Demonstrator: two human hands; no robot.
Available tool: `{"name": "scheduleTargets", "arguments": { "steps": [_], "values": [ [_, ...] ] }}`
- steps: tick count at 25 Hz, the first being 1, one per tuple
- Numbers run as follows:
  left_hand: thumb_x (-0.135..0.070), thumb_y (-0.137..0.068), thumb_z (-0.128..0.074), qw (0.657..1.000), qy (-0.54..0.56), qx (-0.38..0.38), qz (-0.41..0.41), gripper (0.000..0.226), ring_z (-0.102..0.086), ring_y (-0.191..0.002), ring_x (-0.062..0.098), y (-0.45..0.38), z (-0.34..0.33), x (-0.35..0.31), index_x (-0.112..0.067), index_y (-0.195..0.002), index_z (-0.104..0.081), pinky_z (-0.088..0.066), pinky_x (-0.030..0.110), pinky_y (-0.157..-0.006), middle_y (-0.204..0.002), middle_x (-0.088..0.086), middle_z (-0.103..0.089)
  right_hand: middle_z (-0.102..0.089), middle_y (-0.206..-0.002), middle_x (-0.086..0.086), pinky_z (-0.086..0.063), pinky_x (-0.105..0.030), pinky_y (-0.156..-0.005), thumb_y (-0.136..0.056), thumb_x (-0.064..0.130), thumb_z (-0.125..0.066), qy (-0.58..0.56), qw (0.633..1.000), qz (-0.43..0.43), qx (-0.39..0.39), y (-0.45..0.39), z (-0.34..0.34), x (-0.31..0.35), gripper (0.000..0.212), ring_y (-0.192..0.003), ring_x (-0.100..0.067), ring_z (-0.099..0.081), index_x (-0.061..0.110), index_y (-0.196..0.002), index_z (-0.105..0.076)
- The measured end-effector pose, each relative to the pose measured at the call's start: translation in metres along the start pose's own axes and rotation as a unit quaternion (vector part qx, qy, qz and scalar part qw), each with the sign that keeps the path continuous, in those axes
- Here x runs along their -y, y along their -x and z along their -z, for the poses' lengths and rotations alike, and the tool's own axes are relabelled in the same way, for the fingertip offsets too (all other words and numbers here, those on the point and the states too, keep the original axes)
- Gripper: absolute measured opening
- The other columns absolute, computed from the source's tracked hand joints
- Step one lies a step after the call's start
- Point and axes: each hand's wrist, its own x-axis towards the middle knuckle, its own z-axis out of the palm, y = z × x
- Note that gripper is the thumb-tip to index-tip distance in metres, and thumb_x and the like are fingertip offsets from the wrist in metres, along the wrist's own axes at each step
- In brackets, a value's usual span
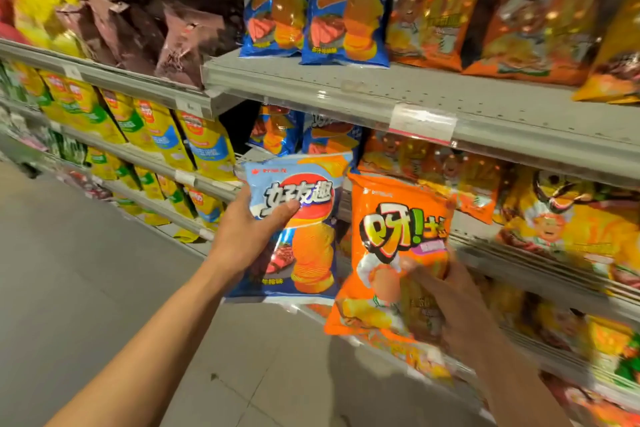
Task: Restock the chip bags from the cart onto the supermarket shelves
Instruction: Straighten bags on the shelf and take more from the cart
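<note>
My left hand [249,239] grips a blue chip bag [304,246] by its left edge, thumb across the front, upright in front of the shelves. Beside it, my right hand [446,298] holds an orange chip bag [384,229] from its lower right, fingers curled over the front. Both bags hang level with the second shelf, where matching blue bags [304,135] and orange bags [433,163] stand. On the grey upper shelf [346,87], two blue bags [315,3] stand set back beside orange bags [485,7]. The cart is out of view.
Yellow chip bags [166,139] fill the lower shelves at left, with brown bags [145,35] above them. A clear price-tag holder [422,123] sits on the upper shelf's edge. Grey floor tiles [86,281] stretch along the aisle at left.
</note>
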Motion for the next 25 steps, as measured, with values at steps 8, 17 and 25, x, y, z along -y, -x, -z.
{"name": "scheduleTargets", "arguments": {
  "steps": [8,17,25],
  "values": [
    [-0.054,-0.074,-0.080,0.999,0.003,0.046,-0.013,0.052,-0.073,-0.095,0.015,-0.094,-0.021,0.008,-0.025,-0.115,-0.064,-0.057,0.041,-0.085,-0.102,-0.008,-0.077,-0.078,-0.109,-0.002,-0.061,-0.050,-0.082,-0.058,0.053,-0.094,-0.021,0.999,-0.001,-0.041,-0.062,-0.022,0.028,0.072,-0.096,-0.026,-0.077,0.036,-0.121,-0.065],
    [-0.060,-0.075,-0.077,0.994,-0.024,0.106,-0.026,0.071,-0.062,-0.118,0.016,-0.149,-0.055,0.004,-0.020,-0.130,-0.056,-0.051,0.033,-0.097,-0.123,-0.009,-0.069,-0.077,-0.113,0.004,-0.054,-0.055,-0.099,-0.036,0.067,-0.093,-0.002,0.992,0.011,-0.127,-0.072,-0.014,0.048,0.089,-0.108,-0.025,-0.072,0.040,-0.117,-0.067],
    [-0.065,-0.073,-0.075,0.991,-0.023,0.128,-0.024,0.097,-0.053,-0.131,0.014,-0.163,-0.066,0.000,-0.015,-0.149,-0.041,-0.043,0.037,-0.108,-0.142,-0.008,-0.057,-0.080,-0.096,0.003,-0.058,-0.051,-0.093,-0.039,0.057,-0.094,0.014,0.969,0.095,-0.229,-0.107,0.043,0.092,0.063,-0.091,-0.020,-0.077,0.040,-0.097,-0.076]
  ]
}}
